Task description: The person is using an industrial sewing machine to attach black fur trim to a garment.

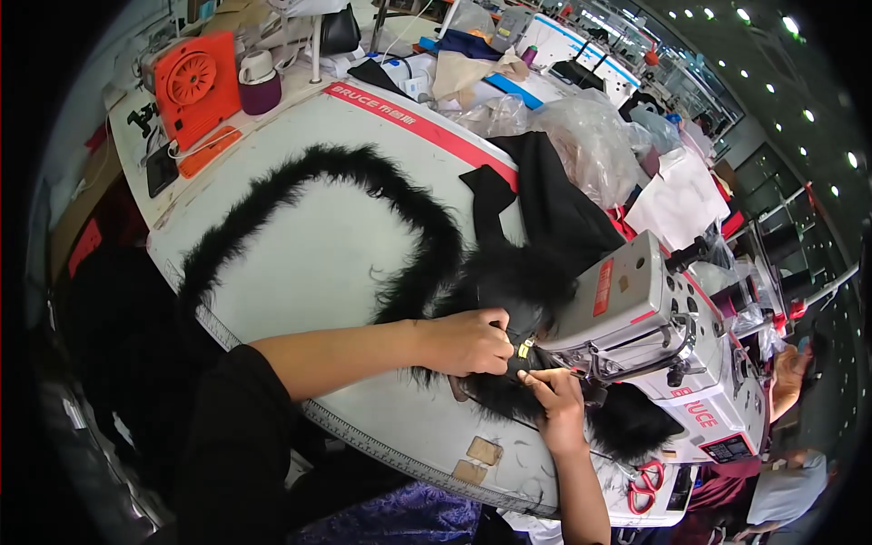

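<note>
Black fabric with fluffy fur [522,277] lies bunched beside the head of a white sewing machine [607,289]. My left hand [468,343] is closed on the fabric, its fingers bent and pressed together. Just to its right, my right hand [559,404] pinches the lower edge of the same fabric near the needle area. A small yellow piece [525,349] shows on the black cloth between my hands. From the fabric a long black fur strip [341,163] loops left across the white table. The needle and the exact fingertip contact are hidden.
Red-handled scissors [646,488] and a dark phone-like device [681,489] lie at the near right. Black cloth [559,204] and clear plastic bags [586,145] pile up behind. An orange fan-like box [193,91] and a purple-and-white jug [260,84] stand far left. Another person's hand [788,377] shows beyond the machine.
</note>
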